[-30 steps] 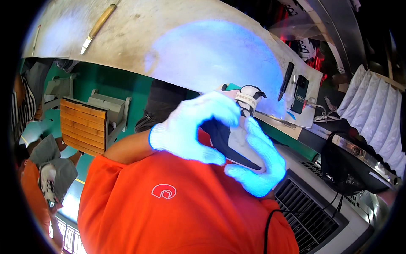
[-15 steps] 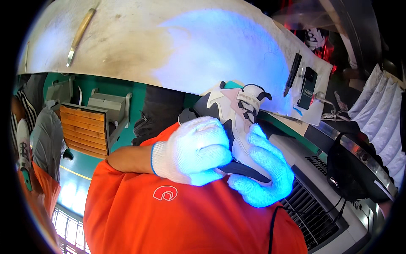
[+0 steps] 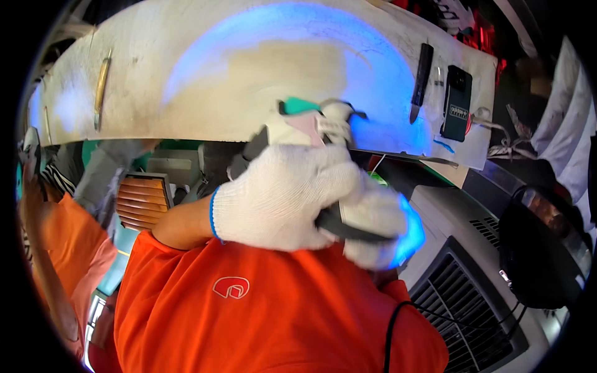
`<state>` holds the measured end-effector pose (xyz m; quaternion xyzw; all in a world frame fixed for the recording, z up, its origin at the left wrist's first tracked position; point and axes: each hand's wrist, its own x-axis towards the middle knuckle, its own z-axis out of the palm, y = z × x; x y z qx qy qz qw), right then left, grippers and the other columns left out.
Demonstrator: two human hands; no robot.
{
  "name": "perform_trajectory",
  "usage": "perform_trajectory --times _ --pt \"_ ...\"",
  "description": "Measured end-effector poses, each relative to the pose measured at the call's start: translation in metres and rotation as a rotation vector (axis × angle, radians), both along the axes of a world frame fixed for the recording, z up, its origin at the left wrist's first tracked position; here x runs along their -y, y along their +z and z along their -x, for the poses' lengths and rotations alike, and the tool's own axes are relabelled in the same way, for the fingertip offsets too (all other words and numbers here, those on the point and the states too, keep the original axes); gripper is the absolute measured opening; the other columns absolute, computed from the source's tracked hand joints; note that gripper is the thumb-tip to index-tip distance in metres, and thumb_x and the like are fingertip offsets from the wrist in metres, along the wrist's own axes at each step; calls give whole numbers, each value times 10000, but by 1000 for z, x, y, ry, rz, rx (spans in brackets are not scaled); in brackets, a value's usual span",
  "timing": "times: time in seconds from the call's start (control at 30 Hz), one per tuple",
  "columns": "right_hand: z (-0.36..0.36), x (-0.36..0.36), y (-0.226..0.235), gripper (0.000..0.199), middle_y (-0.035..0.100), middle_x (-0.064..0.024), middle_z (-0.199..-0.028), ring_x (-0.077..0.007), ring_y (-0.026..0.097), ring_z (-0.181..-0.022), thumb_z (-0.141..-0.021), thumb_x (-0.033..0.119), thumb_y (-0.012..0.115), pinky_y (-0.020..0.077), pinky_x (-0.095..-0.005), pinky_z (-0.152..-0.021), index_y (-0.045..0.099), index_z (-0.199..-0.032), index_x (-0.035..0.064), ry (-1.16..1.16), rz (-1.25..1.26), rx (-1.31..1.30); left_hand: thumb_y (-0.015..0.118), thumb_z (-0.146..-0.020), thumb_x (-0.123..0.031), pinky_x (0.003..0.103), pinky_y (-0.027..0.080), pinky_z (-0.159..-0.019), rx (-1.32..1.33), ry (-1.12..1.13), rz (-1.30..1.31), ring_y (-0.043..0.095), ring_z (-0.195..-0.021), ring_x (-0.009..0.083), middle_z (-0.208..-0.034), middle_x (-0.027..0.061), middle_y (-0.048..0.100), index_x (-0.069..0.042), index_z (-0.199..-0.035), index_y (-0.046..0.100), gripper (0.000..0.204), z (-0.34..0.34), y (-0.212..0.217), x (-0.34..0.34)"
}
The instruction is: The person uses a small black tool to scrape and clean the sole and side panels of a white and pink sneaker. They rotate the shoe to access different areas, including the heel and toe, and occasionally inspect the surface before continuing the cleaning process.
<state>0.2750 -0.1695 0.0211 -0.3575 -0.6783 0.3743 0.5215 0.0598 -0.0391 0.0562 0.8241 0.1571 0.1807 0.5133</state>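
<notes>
A sneaker [image 3: 306, 126] in white, pink and dark grey, with teal lining, is held in front of my chest. Its collar points away from me, and a dark strip of sole [image 3: 356, 227] shows between my hands. My left hand [image 3: 283, 198], in a white knit glove with a blue cuff edge, is closed across the middle of the shoe and hides much of it. My right hand [image 3: 388, 227], also gloved and partly lit blue, wraps round the near end. Motion blurs the shoe and the right glove. Whether the left fingers also hold something small is hidden.
Beyond the shoe runs a pale, stained worktable [image 3: 205, 105] under blue light. On it lie a wooden-handled knife [image 3: 101, 90], a black-handled knife [image 3: 423, 81] and a phone [image 3: 457, 102]. A grey vented machine [image 3: 460, 298] stands at right; another person's orange clothing [image 3: 74, 242] is at left.
The shoe and both hands have moved up and left, toward the table edge. My left hand now covers more of the shoe, and the blue light has mostly left that glove.
</notes>
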Motion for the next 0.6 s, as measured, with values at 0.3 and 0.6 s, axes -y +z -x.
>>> perform_trajectory --times 0.3,0.6 --pt "-3 -16 -55 719 746 -209 -1414 -360 771 -1240 -770 336 1015 629 -408 -1020 754 -1363 25 -288 172 63 915 -807 -300 481 575 -706 -354 -27 -426 728 -854 378 -1071 122 667 -119 -1199 667 498 -25 -13 -11" --pt "-3 -8 -65 790 746 -221 -1415 -380 753 -1273 -721 328 1042 613 -438 -1077 747 -1368 -18 -374 39 170 979 -733 -196 426 593 -1039 -209 315 -373 720 -1228 336 -1486 192 644 -36 -1438 645 796 27 -3 -38"
